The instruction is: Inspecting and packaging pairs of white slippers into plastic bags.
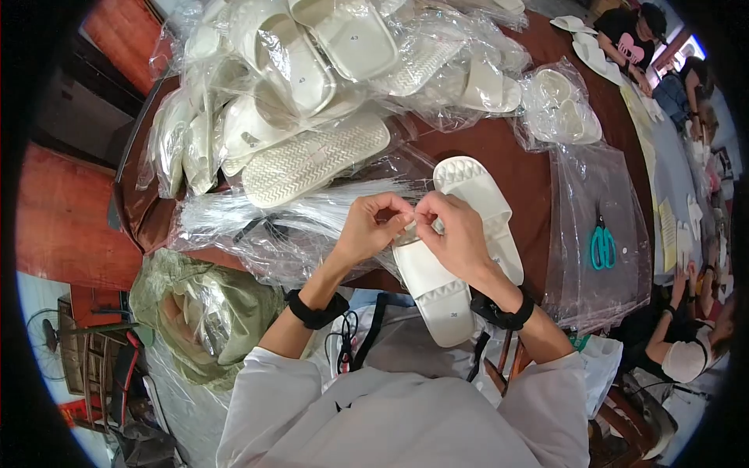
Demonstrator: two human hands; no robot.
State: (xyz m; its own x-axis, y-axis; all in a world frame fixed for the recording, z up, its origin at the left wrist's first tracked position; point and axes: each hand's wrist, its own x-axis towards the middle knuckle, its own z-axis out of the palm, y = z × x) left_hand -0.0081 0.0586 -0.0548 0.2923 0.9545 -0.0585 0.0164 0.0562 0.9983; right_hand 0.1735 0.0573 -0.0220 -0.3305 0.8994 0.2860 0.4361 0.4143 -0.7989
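White slippers (427,269) slant upper-left to lower-right beneath the left hand (368,227) and right hand (456,235), fingertips pinched together.

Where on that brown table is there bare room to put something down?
The main bare patch of brown table lies between the heap of bagged slippers, the loose white pair and the clear bags with teal scissors. A narrow strip shows along the upper right edge. The upper left is crowded.
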